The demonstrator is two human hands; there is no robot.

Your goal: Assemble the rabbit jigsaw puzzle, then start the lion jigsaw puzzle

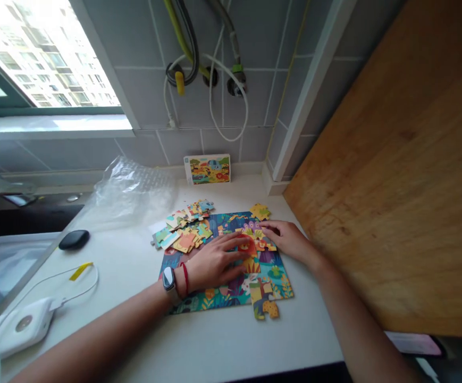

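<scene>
A colourful jigsaw board (218, 303) lies on the white counter, with several joined jigsaw pieces (252, 264) on its right half. My left hand (218, 258) rests palm down over the middle, fingers spread across the board and touching the pieces with the red lion. At the right edge, my right hand (288, 239) has thumb and forefinger close together on a jigsaw piece (265, 243); its lower fingers are partly hidden. A loose pile of pieces (186, 236) covers the board's upper left corner. One joined clump (265, 306) overhangs the front edge, and a yellow piece (260, 211) sits at the back right.
Against the tiled wall leans a small picture box (209, 169). Bubble wrap (131, 191), a black mouse (74, 240) and a white power strip (19, 330) with a cable lie left. A wooden panel (398, 186) rises on the right; a sink is at far left.
</scene>
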